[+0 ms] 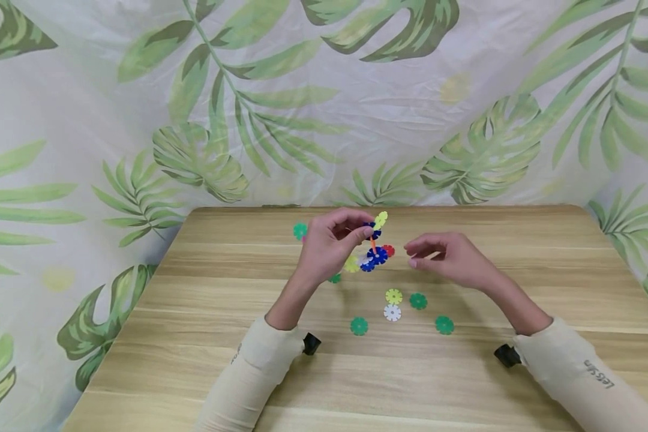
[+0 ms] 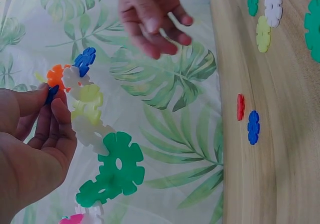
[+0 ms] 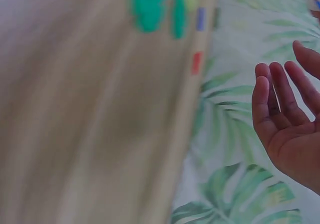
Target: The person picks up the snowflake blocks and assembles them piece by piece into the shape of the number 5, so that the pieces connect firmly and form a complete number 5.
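My left hand (image 1: 328,247) pinches a dark blue notched disc (image 2: 51,94) between thumb and fingers, held above the table. That disc belongs to a chain of interlocked plastic snowflake discs. In the left wrist view, an orange disc (image 2: 58,77), another blue disc (image 2: 84,60), a yellow disc (image 2: 88,100) and a large green disc (image 2: 121,163) show along the chain, with a pink disc (image 2: 71,219) at its lower end. My left hand hides part of it in the head view. Right of the chain, my right hand (image 1: 453,261) hovers with loosely bent fingers, holding nothing.
On the wooden table (image 1: 194,360) lie loose discs: a yellow one (image 1: 393,296), a white one (image 1: 392,312), several green ones (image 1: 444,325), plus a red one (image 2: 240,107) beside a blue one (image 2: 254,127). A leaf-patterned cloth (image 1: 281,120) hangs behind the table.
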`<state>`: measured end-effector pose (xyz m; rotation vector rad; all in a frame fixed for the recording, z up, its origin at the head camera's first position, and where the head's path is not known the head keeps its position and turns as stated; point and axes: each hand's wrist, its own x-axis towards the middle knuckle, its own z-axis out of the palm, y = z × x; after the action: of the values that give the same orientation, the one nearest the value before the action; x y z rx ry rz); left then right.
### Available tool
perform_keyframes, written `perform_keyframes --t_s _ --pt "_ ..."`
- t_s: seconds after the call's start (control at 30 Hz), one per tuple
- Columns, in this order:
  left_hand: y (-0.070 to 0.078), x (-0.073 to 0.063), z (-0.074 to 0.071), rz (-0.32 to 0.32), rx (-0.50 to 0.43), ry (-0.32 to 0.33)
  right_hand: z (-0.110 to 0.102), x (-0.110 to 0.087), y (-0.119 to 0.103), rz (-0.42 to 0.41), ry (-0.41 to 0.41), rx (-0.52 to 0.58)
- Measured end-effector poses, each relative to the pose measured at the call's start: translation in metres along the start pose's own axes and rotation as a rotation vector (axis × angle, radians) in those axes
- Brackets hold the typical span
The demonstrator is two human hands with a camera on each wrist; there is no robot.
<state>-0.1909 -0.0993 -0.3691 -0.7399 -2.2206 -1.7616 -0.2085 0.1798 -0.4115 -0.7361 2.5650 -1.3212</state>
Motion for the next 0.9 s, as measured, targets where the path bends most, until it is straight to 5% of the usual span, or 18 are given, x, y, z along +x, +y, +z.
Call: perform_keyframes --t_s 0.57,0.9 --pt "-0.002 0.0 0.0 -0.01 0.019 0.0 0.02 -0.012 0.039 0.017 -0.24 -0.068" --pt "-0.003 0.0 0.002 -0.002 0.017 -0.008 0.027 -0.016 0.036 -0.026 -0.246 -0.171"
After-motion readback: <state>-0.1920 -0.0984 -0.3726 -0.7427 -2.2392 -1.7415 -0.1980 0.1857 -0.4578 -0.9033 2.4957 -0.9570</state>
